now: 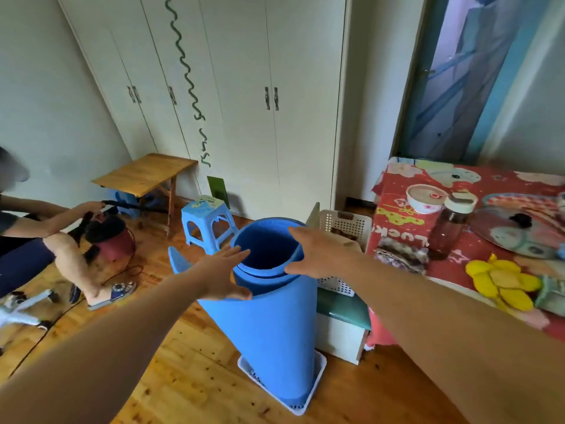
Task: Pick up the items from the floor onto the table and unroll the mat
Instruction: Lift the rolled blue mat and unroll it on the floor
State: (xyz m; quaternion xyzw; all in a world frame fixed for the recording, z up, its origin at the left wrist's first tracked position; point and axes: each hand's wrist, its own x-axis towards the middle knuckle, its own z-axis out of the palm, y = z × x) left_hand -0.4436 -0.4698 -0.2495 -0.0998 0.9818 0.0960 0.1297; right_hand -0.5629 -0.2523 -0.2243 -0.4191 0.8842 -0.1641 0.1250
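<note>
A rolled blue foam mat (269,325) stands upright in the middle of the room, its lower end set in a shallow white basket (318,377) on the wooden floor. My left hand (220,276) reaches to the roll's upper left rim with fingers spread, the thumb against the outside. On the right rim is my right hand (321,255), also spread, the thumb resting on the top edge. Neither hand is closed around the mat. The table (397,191) with a red patterned cloth stands at the right.
The table holds a bowl (423,198), a jar (449,228), a glass lid (513,231) and yellow slippers (504,284). A white perforated crate (345,228) and a low cabinet (339,335) sit beside it. A blue stool (208,224), a wooden folding table (146,172) and a seated person (36,240) are left.
</note>
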